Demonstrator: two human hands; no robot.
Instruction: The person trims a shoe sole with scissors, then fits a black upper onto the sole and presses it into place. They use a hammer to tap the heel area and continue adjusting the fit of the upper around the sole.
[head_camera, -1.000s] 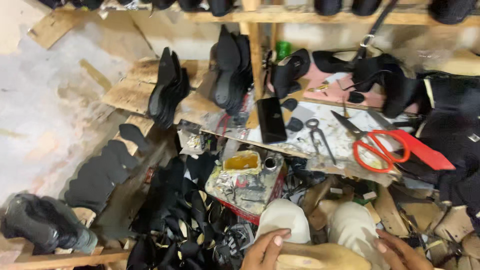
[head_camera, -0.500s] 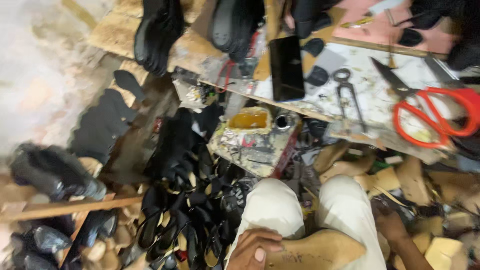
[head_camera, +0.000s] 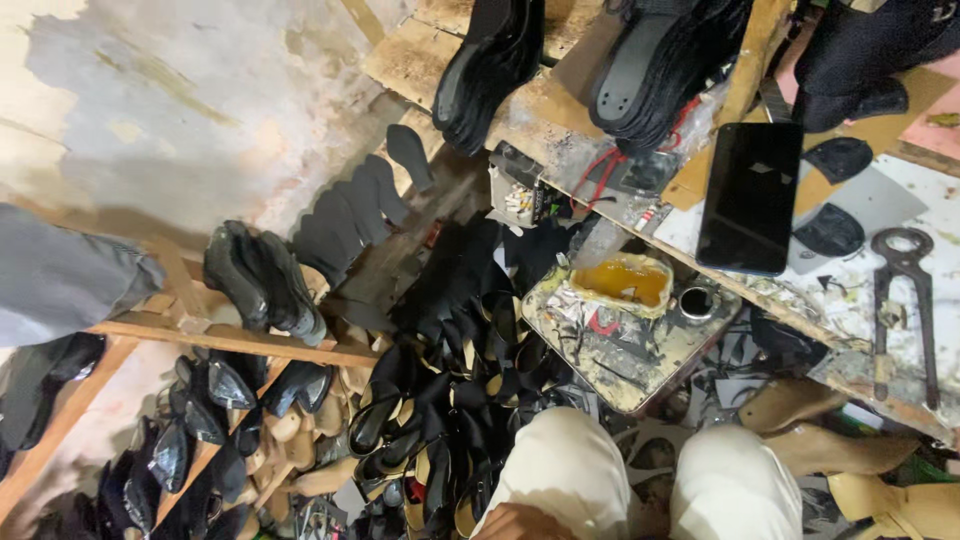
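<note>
Black shoes (head_camera: 262, 280) on wooden rack at left. Pile of black shoe uppers (head_camera: 450, 400) on floor, just left of your knees. Your left hand (head_camera: 522, 523) barely in view at bottom edge, on light trouser leg; fingers cut off, grip cannot be told. Glue tin (head_camera: 628, 282) on tray ahead. Black phone (head_camera: 750, 197), pincers (head_camera: 905, 300) on table (head_camera: 880, 215) at right. Your right hand out of view.

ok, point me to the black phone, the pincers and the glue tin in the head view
black phone (head_camera: 750, 196), head view, middle of its dark screen.
pincers (head_camera: 903, 300), head view, on the handles just below the ring-shaped head.
glue tin (head_camera: 622, 283), head view, on the yellow glue inside it.
</note>
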